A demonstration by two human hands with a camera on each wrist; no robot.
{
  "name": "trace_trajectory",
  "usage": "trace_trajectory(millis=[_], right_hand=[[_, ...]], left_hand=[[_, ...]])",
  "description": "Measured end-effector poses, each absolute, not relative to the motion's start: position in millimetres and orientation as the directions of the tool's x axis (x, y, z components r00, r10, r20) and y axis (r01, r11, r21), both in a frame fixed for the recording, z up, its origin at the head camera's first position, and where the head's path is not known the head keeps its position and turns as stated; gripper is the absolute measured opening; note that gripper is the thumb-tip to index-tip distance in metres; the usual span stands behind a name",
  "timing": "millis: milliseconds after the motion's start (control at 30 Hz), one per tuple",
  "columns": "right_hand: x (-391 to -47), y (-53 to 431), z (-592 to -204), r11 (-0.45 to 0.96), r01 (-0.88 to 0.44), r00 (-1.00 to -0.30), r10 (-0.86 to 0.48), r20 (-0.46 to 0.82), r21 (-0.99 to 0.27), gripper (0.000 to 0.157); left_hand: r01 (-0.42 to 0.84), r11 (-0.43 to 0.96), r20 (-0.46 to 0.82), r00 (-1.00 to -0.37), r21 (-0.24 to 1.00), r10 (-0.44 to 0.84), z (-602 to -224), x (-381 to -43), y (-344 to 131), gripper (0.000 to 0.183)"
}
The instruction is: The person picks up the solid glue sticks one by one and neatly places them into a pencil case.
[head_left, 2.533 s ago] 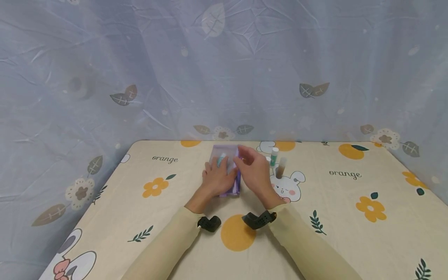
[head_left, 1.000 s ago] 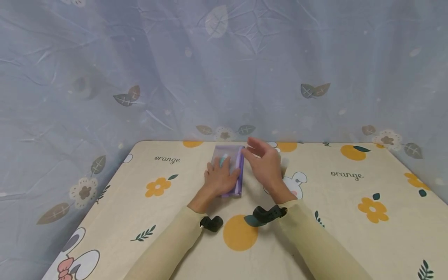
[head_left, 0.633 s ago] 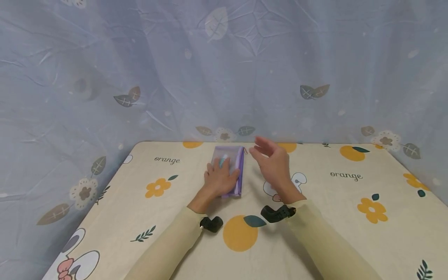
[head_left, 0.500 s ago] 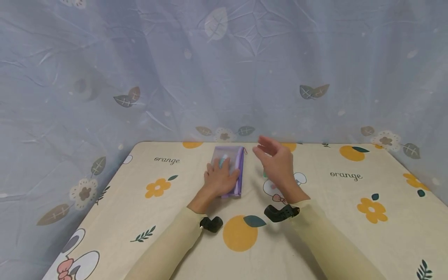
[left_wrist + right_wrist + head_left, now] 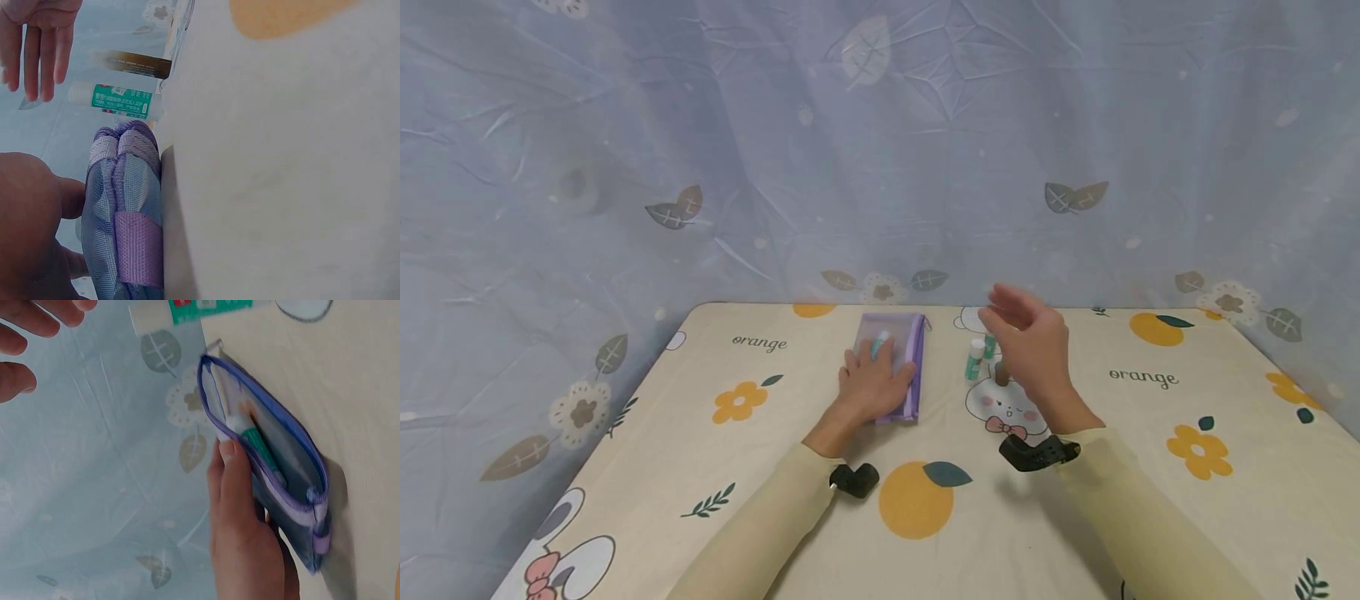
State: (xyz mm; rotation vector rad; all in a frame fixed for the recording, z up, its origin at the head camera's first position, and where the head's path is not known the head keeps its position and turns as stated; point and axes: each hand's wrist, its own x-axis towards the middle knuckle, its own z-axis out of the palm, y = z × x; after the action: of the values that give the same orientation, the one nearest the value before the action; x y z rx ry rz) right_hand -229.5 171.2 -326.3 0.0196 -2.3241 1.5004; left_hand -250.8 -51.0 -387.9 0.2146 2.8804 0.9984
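Observation:
A purple-edged mesh zip pouch [image 5: 891, 329] lies toward the back of the table. My left hand [image 5: 872, 387] rests on it with fingers spread; in the right wrist view its thumb [image 5: 231, 453] lies at the rim of the gaping pouch mouth. One green-labelled glue stick [image 5: 261, 447] shows inside. My right hand [image 5: 1033, 346] holds nothing, its fingers slightly bent, in the air right of the pouch. Near it stand two more white-capped glue sticks: a nearer glue stick [image 5: 974, 360] and a partly hidden glue stick [image 5: 990, 345]. A brown tube [image 5: 140, 64] stands beside them.
The table is covered with a cream cloth [image 5: 805, 533] printed with oranges, flowers and rabbits. A pale blue-grey curtain [image 5: 880, 150] hangs behind the table's back edge. Both forearms wear black wrist bands, the left band [image 5: 853, 481] near the table's middle.
My right hand has moved away from the pouch's zip edge to the right, uncovering the zip pull and then the glue sticks. My left hand has stayed on the pouch.

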Motion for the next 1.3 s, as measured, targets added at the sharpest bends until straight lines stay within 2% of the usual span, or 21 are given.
trace_trajectory(millis=[733, 1300], right_hand=[[-226, 216, -327, 0.475, -0.084, -0.918, 0.306, 0.254, -0.876, 0.055], [-227, 219, -338, 0.368, 0.021, -0.937, 0.333, 0.111, -0.930, 0.062]], left_hand=[[0.089, 0.777, -0.045, -0.988, 0.624, 0.149, -390, -251, -51, 0.069], [0.099, 0.777, -0.044, -0.986, 0.622, 0.160, -389, -251, -51, 0.070]])
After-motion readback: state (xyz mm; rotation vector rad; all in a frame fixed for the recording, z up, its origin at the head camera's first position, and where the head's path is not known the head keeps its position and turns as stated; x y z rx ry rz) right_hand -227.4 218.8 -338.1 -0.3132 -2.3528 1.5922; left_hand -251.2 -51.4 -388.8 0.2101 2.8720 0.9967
